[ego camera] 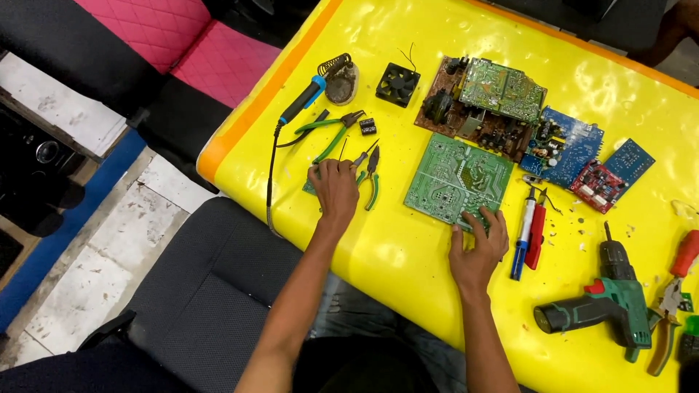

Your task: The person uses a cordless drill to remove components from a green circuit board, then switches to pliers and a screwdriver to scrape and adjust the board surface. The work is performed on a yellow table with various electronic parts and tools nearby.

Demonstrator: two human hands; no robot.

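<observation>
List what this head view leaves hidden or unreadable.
- What the left hand covers: its fingers hide it.
- Green board near edge: under the right hand.
- Pliers: cut by the right frame edge.
- Board parts: too small to identify.

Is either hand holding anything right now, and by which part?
Neither lifts anything. The left hand rests on tools beside the green-handled pliers; the right hand presses the green circuit board at its near edge.

packages: none in view | labels: none | signs: none | screens: none
</observation>
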